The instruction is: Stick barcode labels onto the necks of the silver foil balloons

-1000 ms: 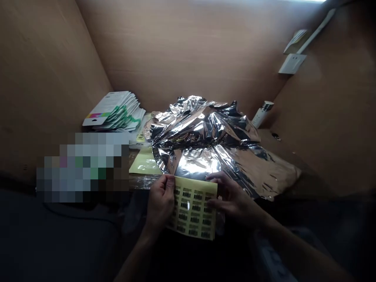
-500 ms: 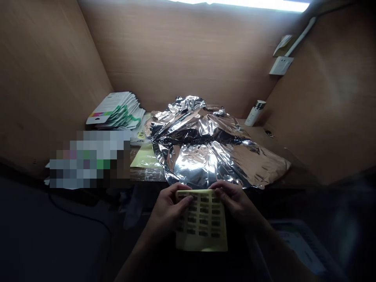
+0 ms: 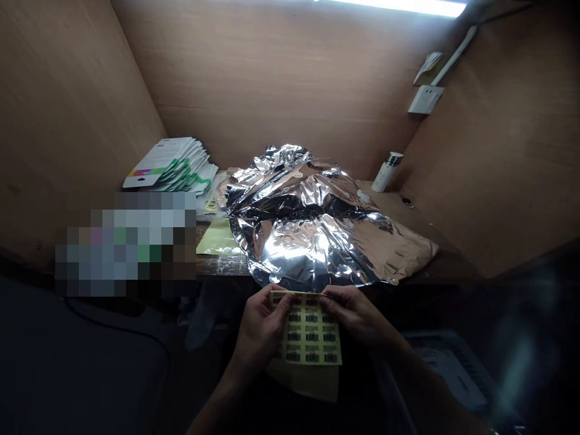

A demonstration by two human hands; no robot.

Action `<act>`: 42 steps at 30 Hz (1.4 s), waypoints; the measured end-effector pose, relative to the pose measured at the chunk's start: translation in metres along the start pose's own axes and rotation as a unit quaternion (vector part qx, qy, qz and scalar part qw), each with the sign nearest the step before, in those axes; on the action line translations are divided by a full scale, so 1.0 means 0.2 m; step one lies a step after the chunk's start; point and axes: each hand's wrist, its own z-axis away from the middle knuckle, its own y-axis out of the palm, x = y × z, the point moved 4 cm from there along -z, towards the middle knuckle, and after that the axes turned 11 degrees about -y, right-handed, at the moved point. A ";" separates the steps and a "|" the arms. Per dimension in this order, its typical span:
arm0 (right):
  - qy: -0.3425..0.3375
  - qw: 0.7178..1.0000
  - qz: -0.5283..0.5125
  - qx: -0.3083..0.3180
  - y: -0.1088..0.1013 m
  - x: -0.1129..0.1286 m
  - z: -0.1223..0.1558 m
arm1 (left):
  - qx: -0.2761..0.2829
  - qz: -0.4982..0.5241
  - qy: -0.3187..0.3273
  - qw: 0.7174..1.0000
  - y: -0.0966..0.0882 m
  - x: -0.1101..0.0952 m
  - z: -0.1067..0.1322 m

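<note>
A yellowish sheet of barcode stickers (image 3: 312, 334) hangs between my hands, just below the table's front edge. My left hand (image 3: 266, 320) is closed on its upper left, the thumb lying across the front. At the upper right corner my right hand (image 3: 348, 307) pinches the sheet between thumb and fingers. A plain yellowish sheet (image 3: 312, 382) shows below the sticker sheet's lower edge. Just beyond my hands, crumpled shiny silver foil bags (image 3: 312, 241) spread over the table.
A stack of white and green cards (image 3: 170, 163) leans at the back left, near a yellow sheet (image 3: 220, 237). A white bottle (image 3: 386, 172) stands back right, below a wall socket (image 3: 426, 99). Low on the right is a bin (image 3: 453, 368). Part of the left side is pixelated.
The sticker sheet's lower edge has risen, and a plain sheet now shows beneath it. My right hand has shifted slightly left along the top. The whole view has shifted a little.
</note>
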 end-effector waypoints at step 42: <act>-0.118 0.872 0.457 0.129 -0.37 -0.23 -0.23 | 0.111 -0.296 0.115 0.942 -0.08 0.05 -0.15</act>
